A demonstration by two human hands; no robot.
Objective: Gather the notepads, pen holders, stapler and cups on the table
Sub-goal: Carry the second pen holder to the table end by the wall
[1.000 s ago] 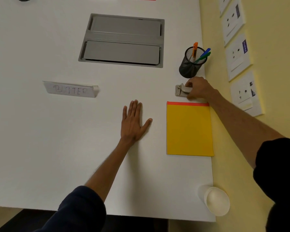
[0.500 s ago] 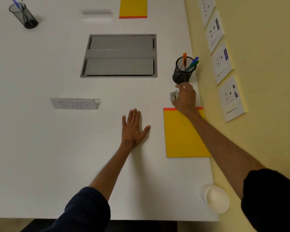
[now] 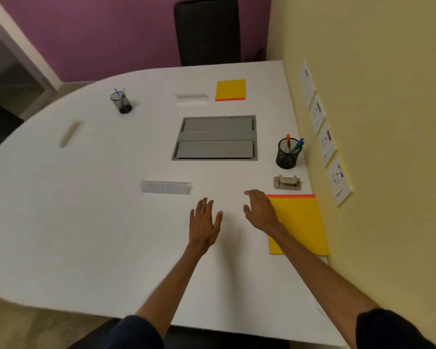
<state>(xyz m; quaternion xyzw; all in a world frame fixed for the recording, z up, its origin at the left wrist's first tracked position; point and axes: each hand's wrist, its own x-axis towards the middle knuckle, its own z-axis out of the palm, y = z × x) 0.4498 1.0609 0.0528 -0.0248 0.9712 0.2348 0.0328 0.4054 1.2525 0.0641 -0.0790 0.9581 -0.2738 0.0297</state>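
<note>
- We saw a white tabletop [image 3: 86, 222] with a curved left edge filling most of the view; its right edge ran along a yellow wall [image 3: 388, 122] carrying a row of sockets [image 3: 325, 144]
- A black chair [image 3: 208, 31] stood at the far end of the tabletop
- A grey hatch [image 3: 215, 138] with two closed flaps sat sunk into the middle of the tabletop
- The near notepad [image 3: 301, 222], yellow with a red strip on its far edge, lay flat by the right edge
- Our left hand [image 3: 204, 224] lay palm down on the bare tabletop, its fingers straight and holding nothing
- Our right hand [image 3: 261, 214] was at the left side of the near notepad, fingers loosely spread and gripping nothing; we could not tell whether it touched the pad
- The far notepad [image 3: 230, 89], also yellow, lay beyond the hatch
- The near pen holder [image 3: 287, 157], black mesh with coloured pens [image 3: 296, 144], stood upright near the wall, right of the hatch
- The far pen holder [image 3: 122, 104] stood upright well to the left, on the far side
- A name plate [image 3: 165, 187] lay just beyond our left hand; its writing was too blurred to read
- The stapler [image 3: 287, 183] sat between the near pen holder and the near notepad, apart from both hands
</note>
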